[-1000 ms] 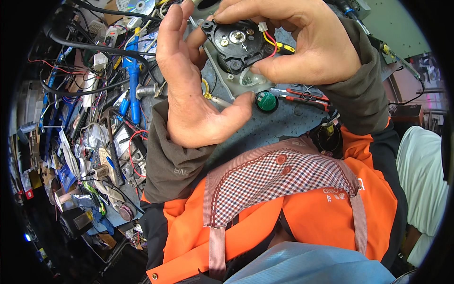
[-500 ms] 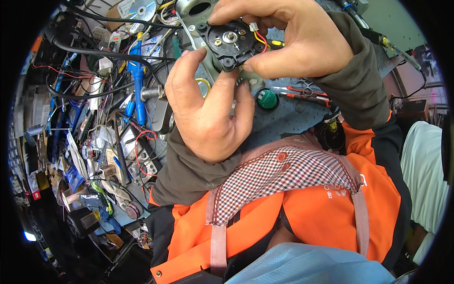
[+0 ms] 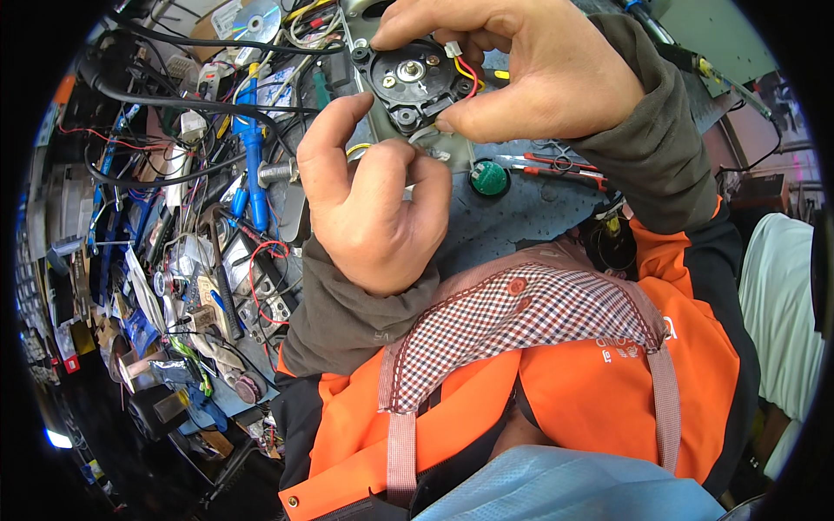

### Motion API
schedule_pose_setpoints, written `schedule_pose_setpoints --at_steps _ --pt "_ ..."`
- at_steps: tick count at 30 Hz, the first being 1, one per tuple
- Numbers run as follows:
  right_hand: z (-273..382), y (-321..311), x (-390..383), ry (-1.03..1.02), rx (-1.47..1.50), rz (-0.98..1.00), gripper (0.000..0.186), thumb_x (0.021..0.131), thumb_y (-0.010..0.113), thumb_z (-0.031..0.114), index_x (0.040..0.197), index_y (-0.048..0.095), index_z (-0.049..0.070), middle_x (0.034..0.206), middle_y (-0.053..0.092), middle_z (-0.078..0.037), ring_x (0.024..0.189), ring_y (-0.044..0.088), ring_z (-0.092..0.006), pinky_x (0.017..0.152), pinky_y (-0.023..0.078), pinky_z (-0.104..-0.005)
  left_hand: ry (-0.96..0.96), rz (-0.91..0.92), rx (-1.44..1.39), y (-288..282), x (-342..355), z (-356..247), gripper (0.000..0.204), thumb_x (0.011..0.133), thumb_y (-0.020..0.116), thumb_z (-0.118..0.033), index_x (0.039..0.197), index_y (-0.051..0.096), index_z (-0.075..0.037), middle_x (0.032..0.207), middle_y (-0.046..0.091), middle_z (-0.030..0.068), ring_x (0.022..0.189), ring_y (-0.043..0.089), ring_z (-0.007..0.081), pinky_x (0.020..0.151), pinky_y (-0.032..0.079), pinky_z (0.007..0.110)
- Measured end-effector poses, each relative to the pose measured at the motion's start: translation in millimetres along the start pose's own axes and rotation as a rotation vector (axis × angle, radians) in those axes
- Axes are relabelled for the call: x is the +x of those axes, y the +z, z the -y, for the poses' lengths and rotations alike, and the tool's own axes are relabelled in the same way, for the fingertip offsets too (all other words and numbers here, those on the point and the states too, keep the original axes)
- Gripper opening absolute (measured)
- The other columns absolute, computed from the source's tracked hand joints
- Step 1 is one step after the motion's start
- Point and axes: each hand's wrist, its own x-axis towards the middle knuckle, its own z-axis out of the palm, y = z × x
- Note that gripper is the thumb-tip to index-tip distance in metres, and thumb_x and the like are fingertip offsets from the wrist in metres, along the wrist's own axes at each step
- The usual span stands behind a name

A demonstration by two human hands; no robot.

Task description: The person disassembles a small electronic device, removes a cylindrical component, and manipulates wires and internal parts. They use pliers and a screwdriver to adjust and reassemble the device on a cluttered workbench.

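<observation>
A round black motor (image 3: 410, 74) with corner lugs and a metal hub is spanned by my right hand (image 3: 539, 78), its fingers at the far edge and its thumb at the near right. A white plug (image 3: 453, 49) on red and yellow wires stands at the motor's right side. Under and behind the motor lies a grey housing (image 3: 363, 113), mostly hidden. My left hand (image 3: 373, 200) hovers just nearer than the motor, one finger stretched toward it and others bent. I see nothing held in it; some fingertips are hidden.
Right of my left hand lies a green disc (image 3: 489, 178) with a dark rim. Red-handled tools (image 3: 556, 169) lie beyond it. On the left are a blue clamp-like tool (image 3: 252, 148), black cables (image 3: 191, 104), a disc (image 3: 258, 19) and heaped parts. A soldering-iron-like tool (image 3: 721, 82) is at upper right.
My left hand has drawn back from the motor's near edge, and its fingers have bent more. The motor has shifted slightly left in my right hand.
</observation>
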Motion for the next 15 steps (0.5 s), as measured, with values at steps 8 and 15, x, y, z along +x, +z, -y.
schedule_pose_setpoints --at_steps 8,15 --pt "-5 -3 -1 -0.032 -0.071 0.019 0.053 0.073 0.082 0.008 0.121 0.067 -0.008 0.106 0.071 -0.017 0.087 0.068 -0.0203 0.076 0.057 -0.0327 0.045 0.043 0.044 -2 0 0 0.03 0.071 0.076 0.006 0.1 0.072 0.002 0.128 0.059 0.028 0.105 0.068 0.0375 0.082 0.058 0.038" --pt "-5 -1 -4 0.051 0.033 0.01 0.053 0.075 0.084 0.008 0.123 0.067 -0.008 0.107 0.071 -0.016 0.089 0.067 -0.0195 0.077 0.057 -0.0321 0.015 0.183 -0.073 -8 -2 -1 0.042 0.074 0.077 0.002 0.116 0.075 -0.002 0.139 0.051 0.0277 0.116 0.064 0.0397 0.086 0.058 0.04"
